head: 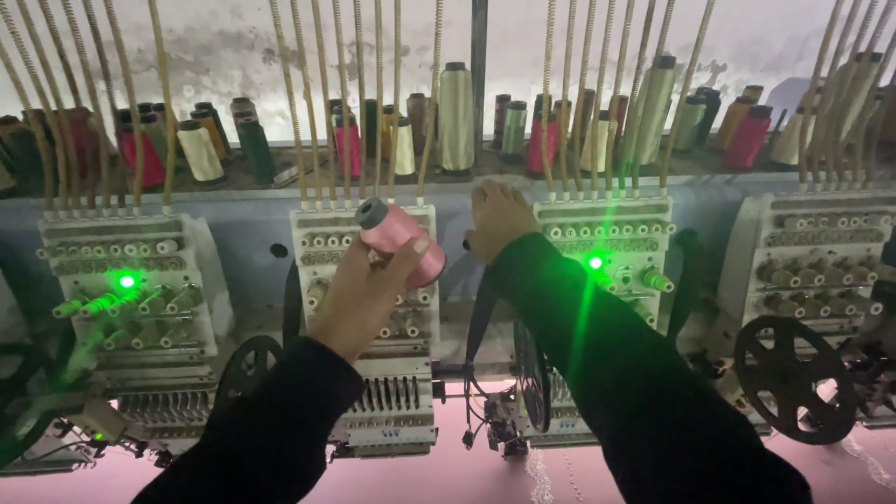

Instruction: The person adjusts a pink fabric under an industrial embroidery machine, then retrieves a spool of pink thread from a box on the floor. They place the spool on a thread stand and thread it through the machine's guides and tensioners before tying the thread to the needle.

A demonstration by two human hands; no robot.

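Observation:
My left hand (362, 291) grips a pink thread spool (406, 240) with a grey core, held tilted in front of the middle embroidery head (366, 355). My right hand (497, 219) reaches further back, its fingers resting on the grey rail between the middle head and the head to its right (616, 245); it holds nothing that I can see. Both arms wear dark sleeves.
A shelf (448, 173) along the back carries several thread cones in red, cream, green and pink. Beige thread guide tubes (317, 93) hang down into each head. Green lights (126, 281) glow on two heads. Pink fabric (448, 476) lies below; black handwheels (793, 378) stand at right.

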